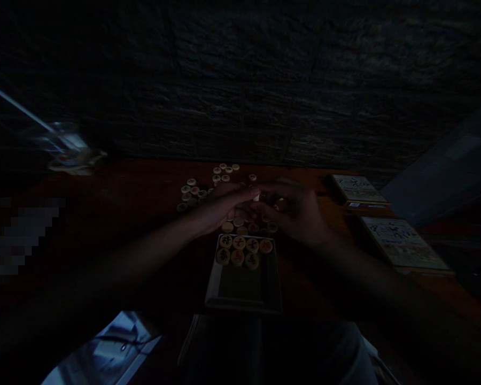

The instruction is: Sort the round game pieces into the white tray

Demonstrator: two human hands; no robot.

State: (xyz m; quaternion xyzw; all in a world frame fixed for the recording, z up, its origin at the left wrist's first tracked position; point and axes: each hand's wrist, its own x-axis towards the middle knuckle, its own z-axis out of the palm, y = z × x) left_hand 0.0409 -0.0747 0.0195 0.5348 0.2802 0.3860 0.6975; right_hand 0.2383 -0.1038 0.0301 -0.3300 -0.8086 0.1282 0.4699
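Observation:
Close together above the table, my left hand point(236, 202) and my right hand point(299, 209) meet at the fingertips. A small pale xiangqi piece point(257, 197), seen edge-on, is between them; the left thumb presses on it and the right fingers curl to it. Dim light blurs the exact grip. Just below the hands lies an open shallow box point(244, 286). At its far end, round wooden xiangqi pieces point(239, 243) with red and black characters sit in two rows, faces up. More loose pieces point(227, 226) lie under and around my hands, partly hidden by them.
Scattered xiangqi pieces point(194, 190) spread toward the wall point(240, 107) behind the wooden table point(128, 187). Two flat printed boxes point(358, 189) lie at the right. At the far left stands a clear cup point(66, 140) with a straw. Papers point(116, 347) show below the table's near edge.

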